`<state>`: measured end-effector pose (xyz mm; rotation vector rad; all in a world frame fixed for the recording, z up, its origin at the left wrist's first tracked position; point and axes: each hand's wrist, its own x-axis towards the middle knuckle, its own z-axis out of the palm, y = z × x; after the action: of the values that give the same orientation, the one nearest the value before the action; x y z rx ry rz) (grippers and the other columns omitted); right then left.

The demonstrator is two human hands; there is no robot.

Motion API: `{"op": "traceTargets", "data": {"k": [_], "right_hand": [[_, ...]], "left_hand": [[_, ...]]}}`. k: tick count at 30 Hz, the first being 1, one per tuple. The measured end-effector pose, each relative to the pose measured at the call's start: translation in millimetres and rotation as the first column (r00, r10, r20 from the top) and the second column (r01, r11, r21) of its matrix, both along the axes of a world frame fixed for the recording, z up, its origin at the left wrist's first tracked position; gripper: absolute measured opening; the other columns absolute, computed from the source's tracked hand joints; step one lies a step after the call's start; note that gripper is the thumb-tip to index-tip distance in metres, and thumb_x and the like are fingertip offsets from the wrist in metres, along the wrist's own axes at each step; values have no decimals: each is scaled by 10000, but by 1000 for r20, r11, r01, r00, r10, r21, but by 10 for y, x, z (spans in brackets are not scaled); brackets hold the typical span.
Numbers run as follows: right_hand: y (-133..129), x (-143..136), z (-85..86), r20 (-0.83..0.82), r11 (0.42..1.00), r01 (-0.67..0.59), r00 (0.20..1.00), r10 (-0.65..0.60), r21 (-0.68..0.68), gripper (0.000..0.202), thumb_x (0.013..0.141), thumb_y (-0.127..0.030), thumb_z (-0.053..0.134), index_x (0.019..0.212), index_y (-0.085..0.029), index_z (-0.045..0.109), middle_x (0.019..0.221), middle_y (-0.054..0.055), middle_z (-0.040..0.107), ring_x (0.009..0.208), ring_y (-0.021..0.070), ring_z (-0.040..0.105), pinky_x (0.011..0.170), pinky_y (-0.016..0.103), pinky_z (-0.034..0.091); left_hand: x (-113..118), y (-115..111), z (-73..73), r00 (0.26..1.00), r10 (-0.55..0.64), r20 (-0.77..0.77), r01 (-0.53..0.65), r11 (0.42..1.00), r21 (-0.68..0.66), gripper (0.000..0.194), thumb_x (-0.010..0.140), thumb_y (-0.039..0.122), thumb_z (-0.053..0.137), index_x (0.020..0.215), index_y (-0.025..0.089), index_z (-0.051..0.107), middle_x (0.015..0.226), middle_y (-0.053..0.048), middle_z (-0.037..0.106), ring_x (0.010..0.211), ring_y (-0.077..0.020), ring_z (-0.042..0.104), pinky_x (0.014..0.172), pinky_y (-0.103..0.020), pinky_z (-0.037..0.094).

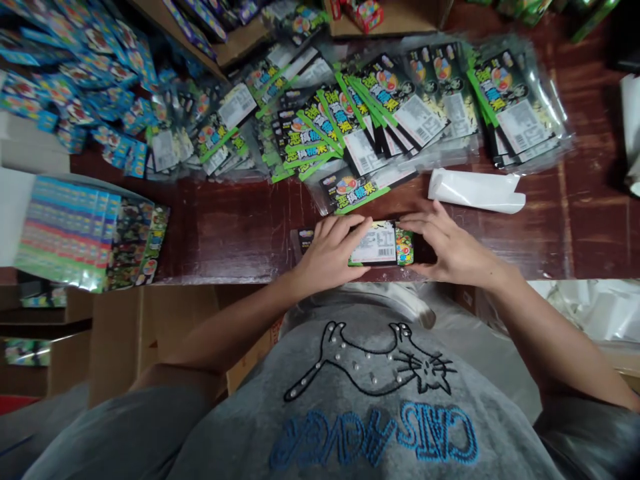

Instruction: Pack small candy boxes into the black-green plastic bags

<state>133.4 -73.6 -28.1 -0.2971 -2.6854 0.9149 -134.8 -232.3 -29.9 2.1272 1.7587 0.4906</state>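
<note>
A clear candy bag (373, 245) with a black printed card and a white label lies at the table's front edge. My left hand (333, 253) is closed over its left part, thumb along the near side and fingers on top. At the bag's right end shows a small green, colourfully printed candy box (405, 247); how far it sits inside the bag I cannot tell. My right hand (447, 243) curves around that end, fingers on the far edge and thumb at the near corner. Just beyond lies another flat black and green candy bag (350, 190).
Many black and green candy bags (420, 117) are fanned across the back. A curled white paper (477, 190) rests beyond my right hand. Blue candy packets (85, 100) are heaped at the left, above a stack of colourful printed boxes (70, 230). Cardboard boxes (117, 343) stand below the edge.
</note>
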Motion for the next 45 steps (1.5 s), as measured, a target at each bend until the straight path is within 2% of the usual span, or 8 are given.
{"op": "traceTargets", "data": {"k": [5, 12, 17, 22, 28, 34, 41, 45], "right_hand": [[-6, -101, 34, -120, 986, 84, 988, -102, -146, 909, 930, -481, 799, 1682, -260, 339, 1747, 187, 403, 1624, 384, 403, 1316, 664, 366], [-156, -245, -155, -137, 737, 290, 878, -459, -610, 542, 1016, -451, 700, 1501, -290, 519, 1281, 70, 752, 975, 198, 756, 823, 343, 653], [-124, -214, -168, -61, 698, 362, 863, -501, -617, 398, 1008, -460, 714, 1362, -282, 675, 1119, 36, 786, 887, 180, 735, 786, 338, 636], [-177, -281, -118, -57, 728, 364, 874, -483, -580, 269, 1047, -404, 663, 1271, -278, 743, 1240, 55, 802, 1131, 217, 758, 1035, 446, 620], [-384, -453, -243, -91, 488, 584, 576, -812, -649, 367, 974, -432, 749, 1303, -288, 672, 1151, 53, 783, 1045, 207, 768, 934, 401, 661], [-345, -460, -163, -92, 520, 552, 623, -777, -652, 222, 986, -373, 738, 1189, -288, 712, 1206, 49, 778, 1072, 201, 757, 942, 395, 652], [-172, -421, 111, -92, 638, 523, 729, -679, -565, 105, 971, -364, 762, 1042, -306, 811, 1093, 43, 822, 1092, 239, 764, 1002, 484, 636], [-97, -468, 213, 73, 478, 589, 676, -733, -651, 220, 907, -470, 824, 932, -253, 797, 943, 34, 823, 855, 205, 754, 818, 405, 645]], "left_hand": [[201, 87, 139, 968, 207, 143, -205, 978, -30, 1128, 799, 395, 909, 1706, 256, 252, 1557, -181, 454, 1455, -400, 478, 1226, -588, 427], [356, 388, 44, 766, 278, 580, -265, 958, -110, 723, 1049, 342, 621, 1683, 336, 273, 1532, -153, 541, 1414, -321, 578, 1153, -558, 544], [244, 463, -64, 574, 263, 775, -125, 964, -235, 658, 1000, 358, 673, 1583, 295, 374, 1374, -125, 668, 1154, -253, 723, 958, -422, 645], [51, 562, -31, 557, 258, 789, -42, 958, -283, 475, 918, 382, 776, 1322, 263, 556, 1172, -62, 707, 950, -183, 722, 790, -305, 623], [-54, 797, -15, 584, 289, 758, -186, 957, -221, 282, 1026, 459, 657, 1174, 233, 736, 1305, -88, 767, 1259, -239, 697, 1148, -462, 522], [-50, 932, -67, 328, 414, 849, -156, 910, -384, 374, 900, 369, 797, 1238, 236, 708, 1141, -57, 812, 1079, -199, 747, 974, -376, 581], [-156, 1078, 133, 538, 347, 768, -18, 916, -401, 268, 924, 461, 767, 952, 195, 781, 1029, -64, 813, 942, -174, 725, 884, -337, 582], [-116, 1160, 213, 586, 308, 750, -32, 933, -358, 222, 867, 391, 807, 894, 181, 740, 891, -45, 795, 825, -157, 720, 787, -296, 588]]}}
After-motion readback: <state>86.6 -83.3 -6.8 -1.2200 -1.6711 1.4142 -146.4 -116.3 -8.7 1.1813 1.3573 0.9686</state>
